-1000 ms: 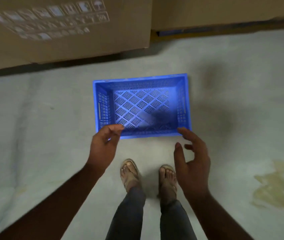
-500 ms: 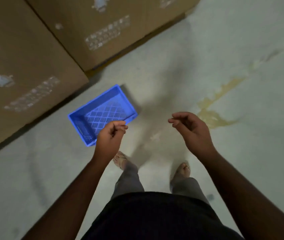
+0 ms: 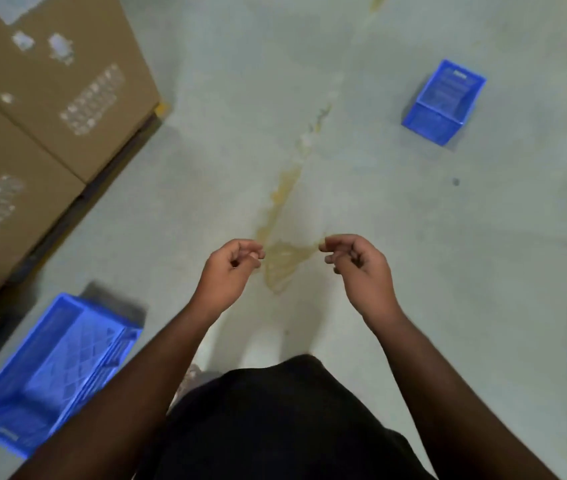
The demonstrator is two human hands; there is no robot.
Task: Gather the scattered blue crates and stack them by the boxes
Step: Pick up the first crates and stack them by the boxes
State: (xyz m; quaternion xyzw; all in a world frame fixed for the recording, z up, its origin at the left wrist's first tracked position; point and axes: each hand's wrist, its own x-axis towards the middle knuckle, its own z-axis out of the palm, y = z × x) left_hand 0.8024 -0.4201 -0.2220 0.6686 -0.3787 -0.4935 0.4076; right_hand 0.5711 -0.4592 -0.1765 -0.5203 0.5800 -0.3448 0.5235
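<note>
A blue perforated crate stands on the floor at the lower left, beside the cardboard boxes. A second blue crate sits alone on the floor at the upper right. My left hand and my right hand hover in the middle of the view, well apart from both crates. The fingers of both hands are loosely curled and hold nothing.
Large brown cardboard boxes fill the left side, raised on a dark base. A yellowish stain runs along the grey concrete floor under my hands. Open floor lies between me and the far crate.
My hands have left the near crate, which sits by the boxes. The view has swung right, so that crate slid to the lower left and a second crate came into view.
</note>
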